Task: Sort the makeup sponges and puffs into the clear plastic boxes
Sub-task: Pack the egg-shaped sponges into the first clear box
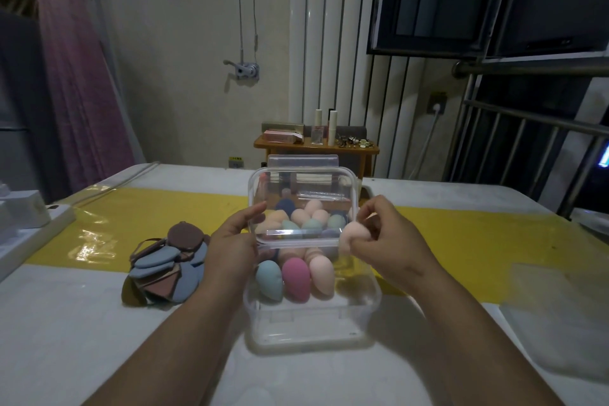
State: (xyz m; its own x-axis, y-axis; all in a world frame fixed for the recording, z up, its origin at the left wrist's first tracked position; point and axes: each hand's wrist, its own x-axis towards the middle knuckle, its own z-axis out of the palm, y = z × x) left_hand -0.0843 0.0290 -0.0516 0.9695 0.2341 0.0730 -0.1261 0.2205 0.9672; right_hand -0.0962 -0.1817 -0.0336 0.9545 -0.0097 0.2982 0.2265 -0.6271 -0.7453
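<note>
A clear plastic box (313,330) sits on the table in front of me, holding a teal sponge (269,280), a magenta sponge (296,278) and a peach sponge (322,277). Its clear lid (303,181) stands raised above it, and several more egg-shaped sponges (306,219) show through it. My left hand (235,247) grips the lid's left edge. My right hand (390,237) pinches a pale pink sponge (352,236) at the lid's right front corner. A pile of flat puffs (168,265) in blue, brown and pink lies left of the box.
A yellow strip (478,241) crosses the white table. White boxes (26,217) sit at the far left edge. Behind the table stands a small wooden stand (316,148) with cosmetics. A metal railing (527,128) is at the right.
</note>
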